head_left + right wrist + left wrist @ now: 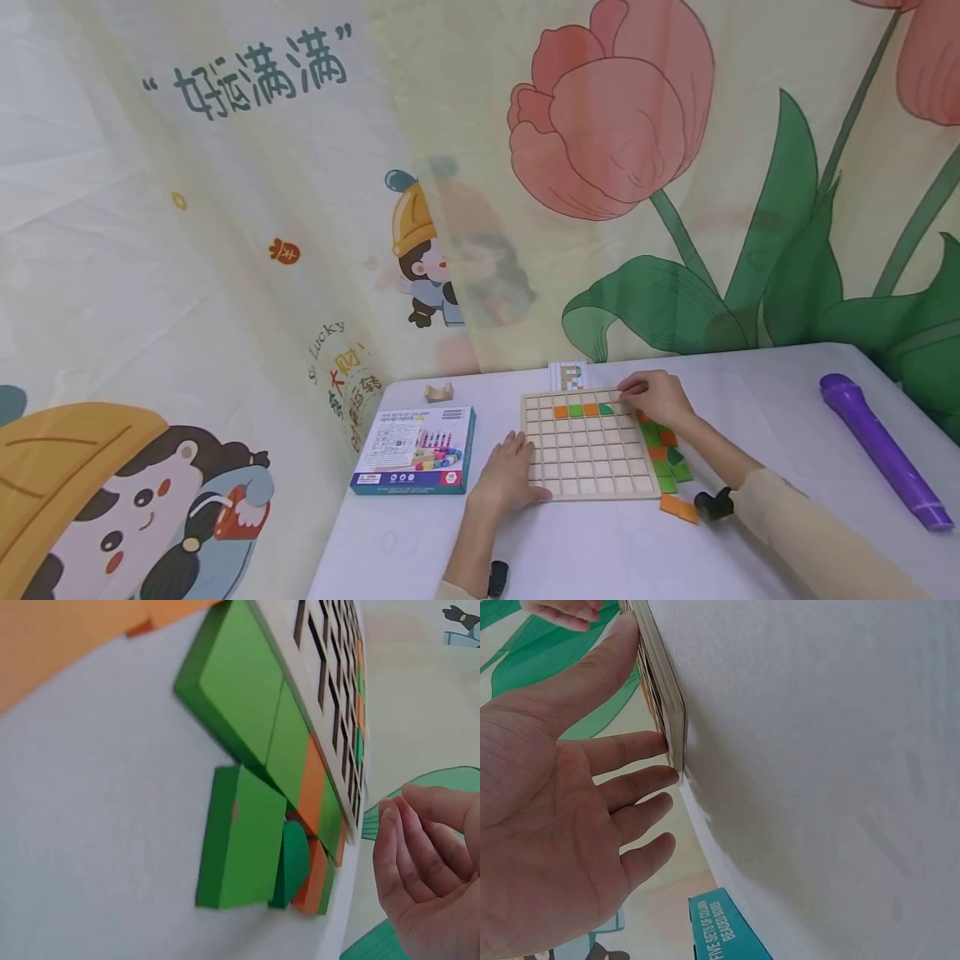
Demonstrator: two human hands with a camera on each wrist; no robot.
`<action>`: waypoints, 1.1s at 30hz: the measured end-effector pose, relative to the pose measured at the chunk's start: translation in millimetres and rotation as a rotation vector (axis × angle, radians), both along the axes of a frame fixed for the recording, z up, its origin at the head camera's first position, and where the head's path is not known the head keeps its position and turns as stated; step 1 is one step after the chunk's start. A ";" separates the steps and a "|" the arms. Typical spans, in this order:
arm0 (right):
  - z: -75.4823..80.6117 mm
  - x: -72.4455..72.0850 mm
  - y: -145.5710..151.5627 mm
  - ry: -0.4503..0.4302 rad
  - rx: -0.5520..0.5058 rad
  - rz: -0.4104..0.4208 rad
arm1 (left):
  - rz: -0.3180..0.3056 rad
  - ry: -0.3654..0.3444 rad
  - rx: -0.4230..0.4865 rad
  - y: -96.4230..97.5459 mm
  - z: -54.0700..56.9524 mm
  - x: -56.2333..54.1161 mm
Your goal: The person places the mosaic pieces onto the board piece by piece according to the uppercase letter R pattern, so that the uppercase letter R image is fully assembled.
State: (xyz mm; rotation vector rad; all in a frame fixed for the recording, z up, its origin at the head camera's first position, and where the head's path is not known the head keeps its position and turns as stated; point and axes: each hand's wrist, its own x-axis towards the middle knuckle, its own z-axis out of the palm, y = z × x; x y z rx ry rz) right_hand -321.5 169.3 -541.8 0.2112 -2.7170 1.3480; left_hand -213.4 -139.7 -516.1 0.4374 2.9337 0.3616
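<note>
- Grid board, pale wood, square-celled: flat on the white-covered table. Risk: could skew if the left hand pushes harder on its edge.
- Left hand: fingers spread, fingertips at the board's left side, thumb at its near left corner.
- Right hand: thumb and fingertips pressed together over the board's far right corner; whether they pinch a piece, cannot tell. Risk: a small piece, if held, could slip or land across a divider.
- Loose tiles, green and orange, thick, mostly square-edged: clustered along the board's right side, several touching. Risk: the right forearm passes close; a low sweep could scatter them.
- Orange flat pieces: by the near right corner; same hazard.
- Board contents: one row near the far edge holds, left to right, an orange square tile, a green square tile, a second orange square tile and a green round-edged tile.
- Box, teal-and-white, printed cardboard: left of the board; contents hidden.
- Card, white, printed with coloured squares: behind the far edge. Risk: a shoved board could displace it.
</note>
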 end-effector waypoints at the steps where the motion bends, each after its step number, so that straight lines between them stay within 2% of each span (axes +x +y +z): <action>1: 0.8 1.0 1.8 0.002 -0.002 -0.003 | 0.001 0.000 0.000 -0.5 -0.3 0.1; 10: 4.6 18.7 14.7 -0.015 0.015 -0.032 | 0.014 0.003 0.021 -1.3 -2.0 0.2; 19: 3.8 34.9 39.2 -0.004 0.056 0.026 | 0.015 -0.004 0.016 0.2 -1.3 1.7; 28: 0.8 44.8 59.8 -0.074 0.119 0.075 | 0.010 0.004 0.015 1.0 0.7 0.6; 33: -4.9 47.2 62.8 -0.077 0.128 0.093 | 0.004 0.009 0.006 0.7 0.4 0.0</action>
